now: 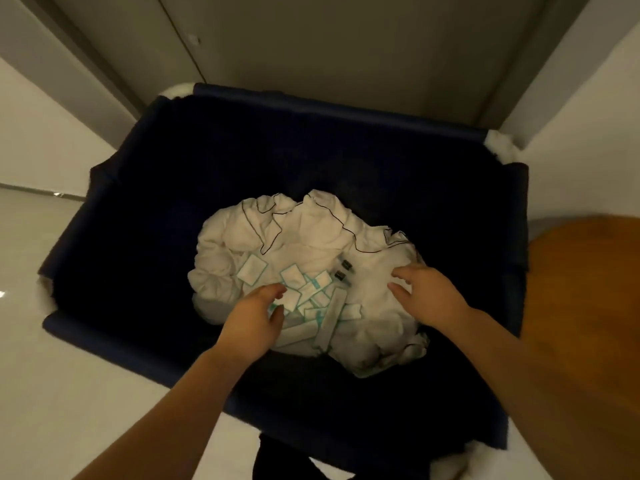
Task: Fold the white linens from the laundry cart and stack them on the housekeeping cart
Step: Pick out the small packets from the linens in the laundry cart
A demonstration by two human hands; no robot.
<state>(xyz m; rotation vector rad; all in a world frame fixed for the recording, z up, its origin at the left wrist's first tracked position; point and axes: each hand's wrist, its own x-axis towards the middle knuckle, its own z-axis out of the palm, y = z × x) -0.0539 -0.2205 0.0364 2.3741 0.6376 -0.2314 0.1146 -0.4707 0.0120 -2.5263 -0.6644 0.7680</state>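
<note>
A dark blue fabric laundry cart [114,216] fills the middle of the head view. Crumpled white linens [304,233] with thin dark piping lie in a heap at its bottom. Several small white packets with teal edges [311,292] and two small dark bottles [343,270] lie on top of the heap. My left hand [254,317] reaches down over the packets, fingers loosely curved, holding nothing. My right hand [424,292] hovers over the heap's right side with fingers spread, touching or just above the cloth.
A pale tiled floor [38,341] surrounds the cart. A grey door [329,46] and its frame stand behind the cart. A round wooden surface [585,323] sits close at the right, beside the cart's rim.
</note>
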